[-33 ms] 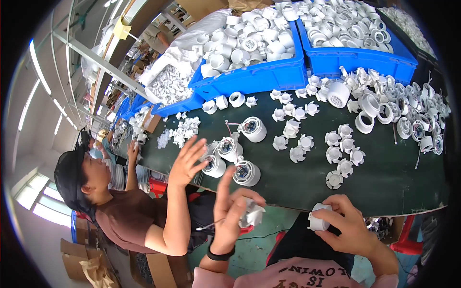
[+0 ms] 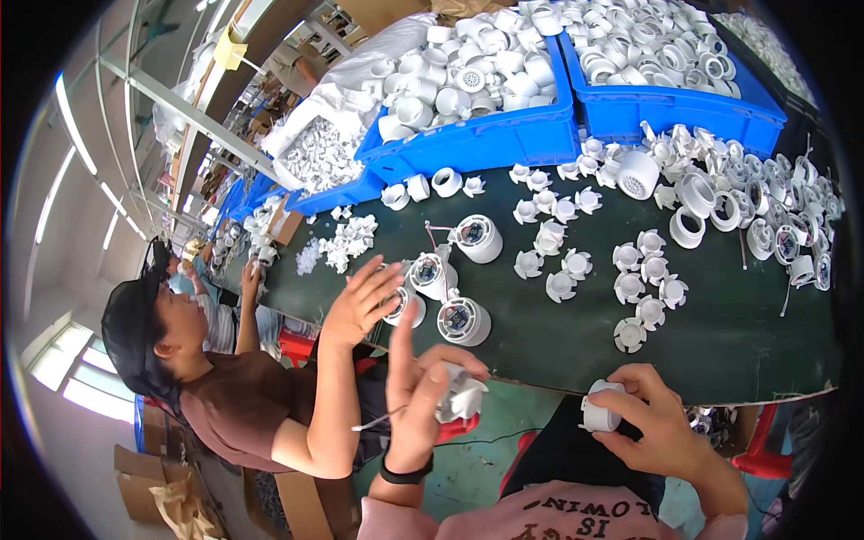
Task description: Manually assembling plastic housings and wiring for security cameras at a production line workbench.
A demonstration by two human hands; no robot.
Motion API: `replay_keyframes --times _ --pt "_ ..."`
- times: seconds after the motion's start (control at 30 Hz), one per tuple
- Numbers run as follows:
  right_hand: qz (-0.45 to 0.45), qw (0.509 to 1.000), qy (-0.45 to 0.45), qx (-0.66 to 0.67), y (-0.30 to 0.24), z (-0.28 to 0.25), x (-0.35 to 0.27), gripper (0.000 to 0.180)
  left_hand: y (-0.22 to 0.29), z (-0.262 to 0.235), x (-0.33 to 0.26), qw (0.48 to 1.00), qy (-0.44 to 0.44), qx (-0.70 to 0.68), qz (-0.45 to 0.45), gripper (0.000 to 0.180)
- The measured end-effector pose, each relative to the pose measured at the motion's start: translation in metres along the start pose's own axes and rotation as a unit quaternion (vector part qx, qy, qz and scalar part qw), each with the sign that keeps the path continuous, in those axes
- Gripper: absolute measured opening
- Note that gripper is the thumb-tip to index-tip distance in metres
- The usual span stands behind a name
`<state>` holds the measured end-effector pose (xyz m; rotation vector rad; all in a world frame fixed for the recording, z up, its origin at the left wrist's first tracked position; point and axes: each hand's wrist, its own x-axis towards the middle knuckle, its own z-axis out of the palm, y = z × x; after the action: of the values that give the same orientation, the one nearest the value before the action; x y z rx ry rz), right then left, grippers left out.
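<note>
A white finned piece (image 2: 461, 398) is held in the left hand (image 2: 416, 403), and a short white drum (image 2: 601, 411) is held in the right hand (image 2: 650, 418). Both are held near the close edge of the dark green bench (image 2: 540, 355). The drum lies to the right of the finned piece, at almost the same height in the view, and the two are kept well apart. The finned piece is reached first by the left hand, the drum by the right.

In the left grip, the piece is pinched by the thumb and some fingers, while one finger is pointed up. In the right grip, the drum is pinched from its sides by the thumb and fingers. The drum is tilted, and it cannot be told which way its long line runs.

The finned piece is white and a bit blurred, with bent flaps, and a thin pale wire (image 2: 378, 418) is seen on the far side of the left hand. The drum is smooth and round, with small notches at its lower left rim.
</note>
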<state>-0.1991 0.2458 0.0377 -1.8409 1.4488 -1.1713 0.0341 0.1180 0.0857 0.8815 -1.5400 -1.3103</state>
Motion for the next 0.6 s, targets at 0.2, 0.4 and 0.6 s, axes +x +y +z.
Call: replay_keyframes --times 0.2,0.4,0.6 --pt "0.01 1.0 -0.021 0.008 -0.006 0.0 0.0 0.051 0.043 -0.029 0.041 0.982 -0.021 0.034 0.182 0.065" --pt "0.025 0.998 0.015 0.059 -0.012 0.0 0.004 0.045 0.01 0.007 -0.008 0.957 -0.241 0.087 -0.134 0.032" --pt "-0.054 0.996 0.006 0.069 -0.01 0.001 -0.001 0.043 -0.041 0.047 -0.06 0.934 -0.304 -0.044 -0.184 0.025"
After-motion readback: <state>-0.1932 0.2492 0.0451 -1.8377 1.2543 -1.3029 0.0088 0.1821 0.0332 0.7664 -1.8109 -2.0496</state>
